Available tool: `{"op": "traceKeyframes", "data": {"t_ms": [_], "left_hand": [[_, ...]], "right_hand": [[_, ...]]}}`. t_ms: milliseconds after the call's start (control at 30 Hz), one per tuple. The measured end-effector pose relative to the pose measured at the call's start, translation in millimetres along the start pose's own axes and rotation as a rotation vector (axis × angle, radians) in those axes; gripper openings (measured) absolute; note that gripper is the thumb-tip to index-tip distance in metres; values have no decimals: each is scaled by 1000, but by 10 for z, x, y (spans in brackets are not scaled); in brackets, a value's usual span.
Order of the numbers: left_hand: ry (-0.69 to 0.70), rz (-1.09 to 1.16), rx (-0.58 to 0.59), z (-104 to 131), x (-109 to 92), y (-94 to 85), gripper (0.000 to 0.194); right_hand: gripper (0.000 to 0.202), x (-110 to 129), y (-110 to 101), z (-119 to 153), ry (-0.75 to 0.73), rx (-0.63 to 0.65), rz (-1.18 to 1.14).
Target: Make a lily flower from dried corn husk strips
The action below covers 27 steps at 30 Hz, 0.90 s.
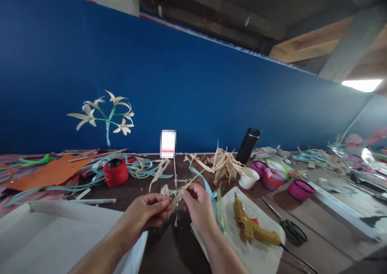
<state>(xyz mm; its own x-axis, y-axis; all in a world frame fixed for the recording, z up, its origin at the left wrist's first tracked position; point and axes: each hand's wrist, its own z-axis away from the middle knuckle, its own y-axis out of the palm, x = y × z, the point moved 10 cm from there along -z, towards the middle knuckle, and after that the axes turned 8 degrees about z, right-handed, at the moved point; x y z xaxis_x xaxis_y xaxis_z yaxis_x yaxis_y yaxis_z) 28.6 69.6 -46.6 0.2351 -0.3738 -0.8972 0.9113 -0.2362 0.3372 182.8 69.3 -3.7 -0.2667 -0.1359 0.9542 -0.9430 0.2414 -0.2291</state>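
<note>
Clock positions are read from the hands, with 12 directly ahead.

1. Blue partition (193, 84): spans 9 to 3 beyond the work area.
2. Dark tabletop (169, 250): supports all items below.
3. White tray (60, 233): at 8, just beside the left forearm. Caution: a wide leftward elbow sweep could shift it.
4. Printed sheets (269, 258): at 4, beside the right forearm, with the yellow glue gun (256, 231) lying on them. Its cord (299, 262) trails toward 4. Caution: an arm catching the cord could drag the gun; whether the gun is hot cannot be determined. If hot, its nozzle could scorch the paper or burn skin.
5. Dried husk bundle (226, 165): at 1 to 2, ahead of the right hand. The black bottle (248, 145) stands behind it.
6. Scissors (292, 227): at 3, beyond the glue gun.
7. Red roll (115, 175): at 10, among light-blue cords.
8. Left hand (151, 211): fingers closed, pinching the lower end of the pale strip (175, 202).
9. Right hand (199, 205): thumb and fingers pinched at the strip's upper part.
10. Light-blue ribbon (207, 185): passes beside the right hand. Caution: it could snag on the fingers.
11. Pale strip: held between both hands, above the tabletop. Caution: excess tension or a sharp twist could split it; a loose pinch could let it slip.
</note>
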Motion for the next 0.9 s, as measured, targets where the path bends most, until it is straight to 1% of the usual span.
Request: {"op": "traceKeyframes", "data": {"t_ms": [133, 267, 367, 500, 633, 800, 900], "left_hand": [[-2, 9, 56, 26, -20, 46, 32], [9, -61, 69, -13, -6, 40, 35], [25, -124, 43, -39, -4, 14, 36], [55, -163, 15, -25, -44, 15, 34], [76, -193, 6, -9, -87, 25, 33], [155, -333, -18, -23, -161, 15, 35], [210, -440, -6, -7, -196, 61, 36]], "right_hand": [[21, -44, 58, 27, 19, 47, 51], [21, -56, 82, 51, 73, 73, 85], [18, -74, 97, 50, 93, 81, 77], [11, -113, 128, 29, 66, 78, 29], [13, -160, 185, 33, 77, 98, -36], [14, -179, 217, 40, 81, 124, 33], [17, -167, 191, 32, 66, 112, 76]]}}
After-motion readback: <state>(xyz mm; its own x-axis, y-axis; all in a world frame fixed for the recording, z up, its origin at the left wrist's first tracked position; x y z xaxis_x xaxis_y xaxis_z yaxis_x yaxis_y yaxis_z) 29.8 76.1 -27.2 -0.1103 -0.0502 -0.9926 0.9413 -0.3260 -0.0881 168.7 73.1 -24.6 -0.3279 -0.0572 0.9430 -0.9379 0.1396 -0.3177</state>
